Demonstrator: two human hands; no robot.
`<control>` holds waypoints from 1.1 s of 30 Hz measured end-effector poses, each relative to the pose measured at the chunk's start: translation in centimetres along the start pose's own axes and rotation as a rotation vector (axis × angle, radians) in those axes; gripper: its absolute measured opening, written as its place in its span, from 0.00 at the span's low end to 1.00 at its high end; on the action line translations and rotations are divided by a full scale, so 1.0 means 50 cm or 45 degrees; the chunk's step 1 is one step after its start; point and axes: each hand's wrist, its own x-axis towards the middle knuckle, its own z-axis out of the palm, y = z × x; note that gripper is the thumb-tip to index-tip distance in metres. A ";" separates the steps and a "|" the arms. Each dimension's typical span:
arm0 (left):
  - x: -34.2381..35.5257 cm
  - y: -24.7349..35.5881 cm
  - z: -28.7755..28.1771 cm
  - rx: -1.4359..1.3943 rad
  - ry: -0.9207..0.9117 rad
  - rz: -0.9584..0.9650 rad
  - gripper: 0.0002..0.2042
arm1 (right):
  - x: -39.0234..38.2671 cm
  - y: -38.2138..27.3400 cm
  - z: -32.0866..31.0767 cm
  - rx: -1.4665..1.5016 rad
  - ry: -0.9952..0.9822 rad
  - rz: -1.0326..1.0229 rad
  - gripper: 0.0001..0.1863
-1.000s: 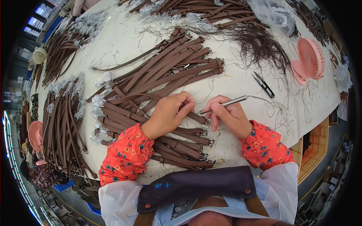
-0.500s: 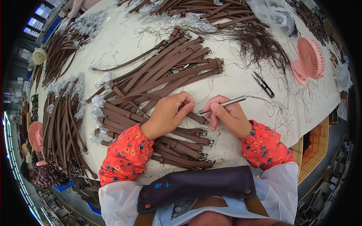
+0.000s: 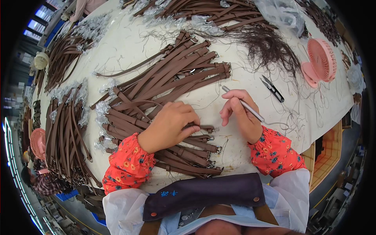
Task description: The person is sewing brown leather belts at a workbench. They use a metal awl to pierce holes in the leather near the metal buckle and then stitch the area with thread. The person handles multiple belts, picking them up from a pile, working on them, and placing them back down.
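Note:
My left hand (image 3: 172,123) is closed, its thumb and fingers pinching a brown belt (image 3: 206,127) near its buckle end. Most of that belt is hidden beneath the hand. A slim, pen-shaped metal tool (image 3: 247,106) lies in my right hand (image 3: 242,113), gripped between thumb and fingers. Its tip points up and to the left, apart from the belts, and a thin cord trails from its lower end. Under and beyond my left hand spreads a pile of brown belts (image 3: 168,84) with metal buckles, some ends wrapped in clear plastic.
Black thread snips (image 3: 273,89) lie on the white table (image 3: 235,150) right of the pile. Behind them are a dark tangle of threads (image 3: 266,47) and a pink fan (image 3: 320,60). More belt bundles (image 3: 64,133) lie to the left. A wooden bin (image 3: 327,150) stands at lower right.
My right hand has drawn back from the belt's buckle end and swung the tool round, its tip now up and away. My left hand has shifted slightly down, taking the belt's end leftward.

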 end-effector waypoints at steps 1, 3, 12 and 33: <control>-0.010 -0.002 -0.008 -0.191 -0.177 -0.046 0.07 | 0.002 -0.003 0.000 -0.034 0.041 -0.011 0.16; -0.018 0.000 -0.028 -0.544 -0.562 -0.200 0.08 | 0.008 -0.002 0.000 -0.095 0.078 -0.070 0.16; -0.008 -0.011 -0.020 -0.154 -0.052 -0.053 0.10 | 0.015 0.015 0.001 -0.129 0.065 -0.069 0.16; -0.060 -0.014 -0.010 -0.256 0.050 -0.273 0.23 | 0.010 0.011 -0.002 -0.243 0.038 -0.293 0.11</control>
